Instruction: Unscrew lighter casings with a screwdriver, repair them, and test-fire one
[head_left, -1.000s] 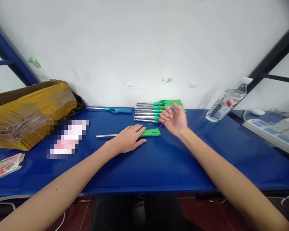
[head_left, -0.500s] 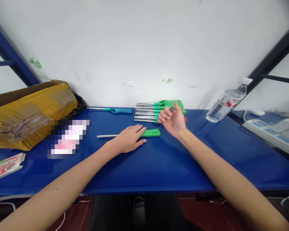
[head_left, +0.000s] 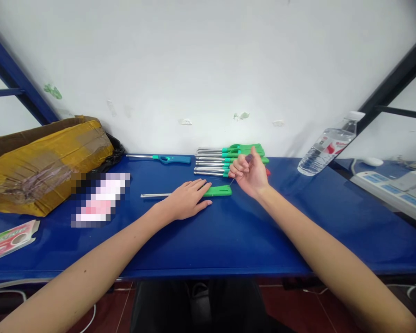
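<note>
Lying flat over a green lighter (head_left: 222, 190), the left hand (head_left: 187, 200) is covering its middle, fingers extended rather than gripping; metal tube is emerging on the wrist side, handle is showing past the fingertips. Lighter is resting on the blue worktop (head_left: 229, 240). Right hand (head_left: 252, 175) is curling its fingers closed around a purple-handled tool (head_left: 248, 158), thin shaft pointing at the handle's far end, contact unclear

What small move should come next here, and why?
Probably a slight twist of the right hand on what looks like a screwdriver: its tip appears to meet the handle end of the green utility lighter, which lies under the left hand.
</note>
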A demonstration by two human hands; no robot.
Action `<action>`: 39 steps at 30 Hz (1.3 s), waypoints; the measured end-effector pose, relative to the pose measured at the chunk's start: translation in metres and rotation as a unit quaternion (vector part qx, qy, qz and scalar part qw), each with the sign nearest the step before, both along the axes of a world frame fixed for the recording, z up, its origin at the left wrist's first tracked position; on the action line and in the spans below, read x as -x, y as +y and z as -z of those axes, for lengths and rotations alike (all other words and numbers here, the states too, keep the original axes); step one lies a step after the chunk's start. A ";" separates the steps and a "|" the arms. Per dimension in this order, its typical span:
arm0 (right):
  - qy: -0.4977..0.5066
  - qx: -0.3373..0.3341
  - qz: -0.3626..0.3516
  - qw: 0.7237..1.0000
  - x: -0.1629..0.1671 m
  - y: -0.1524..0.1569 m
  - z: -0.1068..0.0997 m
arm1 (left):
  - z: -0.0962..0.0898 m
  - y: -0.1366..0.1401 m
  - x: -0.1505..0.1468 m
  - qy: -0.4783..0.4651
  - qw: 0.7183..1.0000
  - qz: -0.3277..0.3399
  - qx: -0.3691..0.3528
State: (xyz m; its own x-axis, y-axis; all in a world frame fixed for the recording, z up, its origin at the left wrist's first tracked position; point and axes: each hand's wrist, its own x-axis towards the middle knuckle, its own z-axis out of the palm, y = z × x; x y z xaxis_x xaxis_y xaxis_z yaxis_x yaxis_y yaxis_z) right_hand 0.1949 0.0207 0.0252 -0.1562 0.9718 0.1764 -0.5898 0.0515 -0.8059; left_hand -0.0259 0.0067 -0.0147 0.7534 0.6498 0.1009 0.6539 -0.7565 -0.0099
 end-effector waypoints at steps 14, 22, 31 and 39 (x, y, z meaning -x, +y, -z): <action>-0.009 0.005 0.014 1.000 0.000 0.004 -0.004 | 0.002 0.001 0.001 -0.010 1.000 0.000 -0.002; -0.008 -0.014 0.042 0.999 -0.003 0.003 -0.004 | 0.003 0.002 0.002 -0.016 1.000 0.000 -0.002; 0.001 -0.002 -0.020 1.000 -0.005 0.006 -0.001 | 0.002 0.001 0.003 -0.013 1.000 0.001 -0.004; 0.020 0.007 0.011 1.000 -0.008 0.008 0.001 | 0.002 0.001 0.003 0.004 1.000 0.003 -0.016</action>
